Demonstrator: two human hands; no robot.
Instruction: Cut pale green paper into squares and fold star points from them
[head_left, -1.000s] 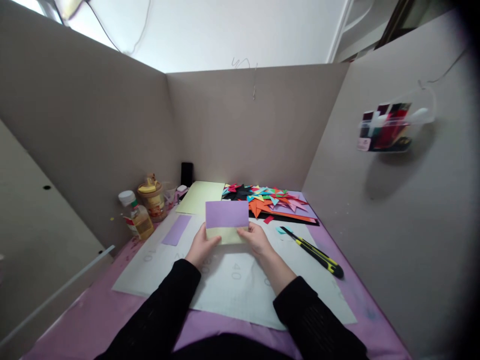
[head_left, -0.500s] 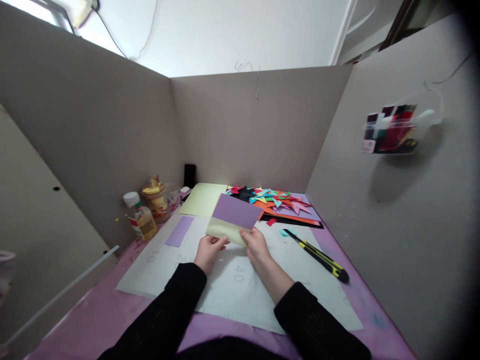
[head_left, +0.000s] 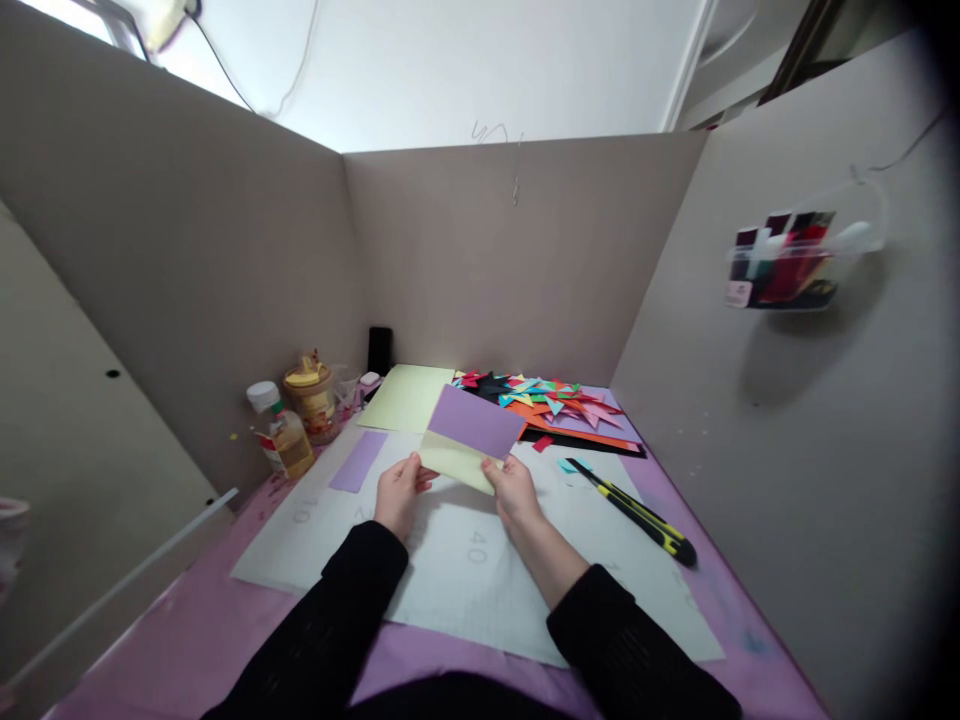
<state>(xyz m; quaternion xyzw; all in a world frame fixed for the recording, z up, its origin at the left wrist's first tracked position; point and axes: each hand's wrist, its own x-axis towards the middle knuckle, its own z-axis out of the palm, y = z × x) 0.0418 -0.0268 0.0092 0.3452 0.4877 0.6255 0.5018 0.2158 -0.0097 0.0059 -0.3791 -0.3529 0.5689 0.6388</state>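
Note:
My right hand (head_left: 514, 492) pinches the lower right edge of a folded card (head_left: 472, 435), purple on top and pale yellow below, held tilted above the white cutting mat (head_left: 465, 570). My left hand (head_left: 397, 492) sits at the card's lower left corner, its fingers curled and touching the yellow part. A purple paper strip (head_left: 358, 461) lies on the mat to the left. A pale yellow sheet (head_left: 405, 397) lies behind the card.
A pile of coloured paper triangles (head_left: 555, 400) lies at the back right. A yellow-black utility knife (head_left: 637, 512) rests right of my hands. A glue bottle (head_left: 277, 432) and a jar (head_left: 309, 396) stand at the left wall. Cardboard walls enclose the desk; a clear holder (head_left: 787, 262) hangs on the right wall.
The card was held level in both hands; it has tilted, right side up. My left hand has slid down and left toward the card's corner.

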